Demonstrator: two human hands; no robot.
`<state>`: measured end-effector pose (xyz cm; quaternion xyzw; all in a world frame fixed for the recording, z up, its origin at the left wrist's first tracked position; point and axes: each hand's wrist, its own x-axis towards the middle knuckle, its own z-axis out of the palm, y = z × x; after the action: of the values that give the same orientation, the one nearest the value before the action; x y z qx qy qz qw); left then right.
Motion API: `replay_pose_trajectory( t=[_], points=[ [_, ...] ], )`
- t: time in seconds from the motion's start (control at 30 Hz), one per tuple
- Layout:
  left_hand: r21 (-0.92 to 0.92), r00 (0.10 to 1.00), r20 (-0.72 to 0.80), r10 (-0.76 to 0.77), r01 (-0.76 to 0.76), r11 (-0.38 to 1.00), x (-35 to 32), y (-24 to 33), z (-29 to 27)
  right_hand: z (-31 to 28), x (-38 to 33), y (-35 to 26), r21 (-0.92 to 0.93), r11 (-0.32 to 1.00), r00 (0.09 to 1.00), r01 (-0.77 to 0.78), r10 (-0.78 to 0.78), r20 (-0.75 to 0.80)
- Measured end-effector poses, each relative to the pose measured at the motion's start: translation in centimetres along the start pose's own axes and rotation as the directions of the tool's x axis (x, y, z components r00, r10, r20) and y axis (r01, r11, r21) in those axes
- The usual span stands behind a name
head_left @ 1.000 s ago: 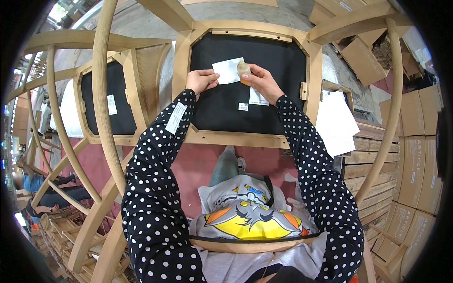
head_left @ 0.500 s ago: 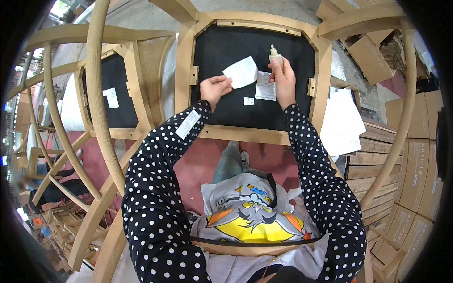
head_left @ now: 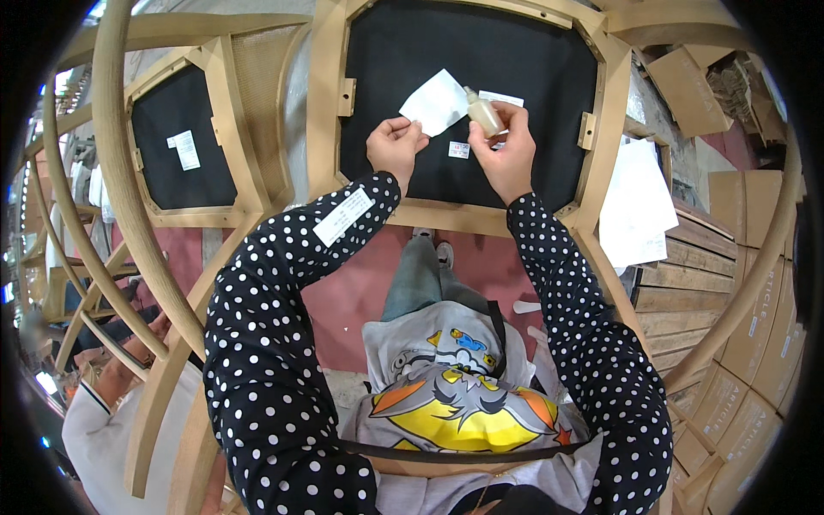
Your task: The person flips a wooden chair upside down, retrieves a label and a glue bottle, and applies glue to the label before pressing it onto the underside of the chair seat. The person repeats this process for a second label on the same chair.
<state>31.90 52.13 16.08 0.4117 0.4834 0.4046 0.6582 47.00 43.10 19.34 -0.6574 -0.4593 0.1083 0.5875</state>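
squarish white paper [head_left: 434, 101] — cloudy, taper-nosed bottle [head_left: 486, 115]

Black panel [head_left: 472, 51], edged by pale wooden frame [head_left: 455, 215], is spanning upper centre of picture. Small label [head_left: 459, 149] is lying on panel's lower middle; larger printed label [head_left: 502, 99] is lying higher and rightward, partly hidden. Upper left: second panel [head_left: 167, 103] is carrying white slip [head_left: 187, 149]. Centre: reddish floor [head_left: 343, 300] is showing below, shoe [head_left: 445, 253] resting there.
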Motion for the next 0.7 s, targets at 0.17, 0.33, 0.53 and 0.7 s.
replay_pose_trajectory(
  t=[0.17, 0.33, 0.53, 0.7],
  points=[
    [-0.022, 1.000, -0.008, -0.024, 0.024, 0.999, -0.4, 0.2, 0.1, 0.6, -0.5, -0.5, -0.153, 0.981, 0.983, 0.122, -0.098, 0.156],
    [-0.070, 0.998, -0.035, -0.053, 0.050, 0.996, -0.8, 0.1, 0.6, 1.7, 0.5, -0.1, -0.201, 0.957, 0.975, 0.209, -0.188, 0.116],
    [-0.072, 0.997, -0.033, -0.075, 0.072, 0.995, -0.7, -0.1, 0.4, 2.7, 1.6, 0.7, -0.222, 0.941, 0.963, 0.254, -0.224, 0.151],
    [-0.081, 0.997, -0.048, -0.063, 0.059, 0.995, -0.8, -0.5, 0.2, 3.0, 1.6, 1.2, -0.201, 0.923, 0.927, 0.329, -0.275, 0.255]
  ],
)
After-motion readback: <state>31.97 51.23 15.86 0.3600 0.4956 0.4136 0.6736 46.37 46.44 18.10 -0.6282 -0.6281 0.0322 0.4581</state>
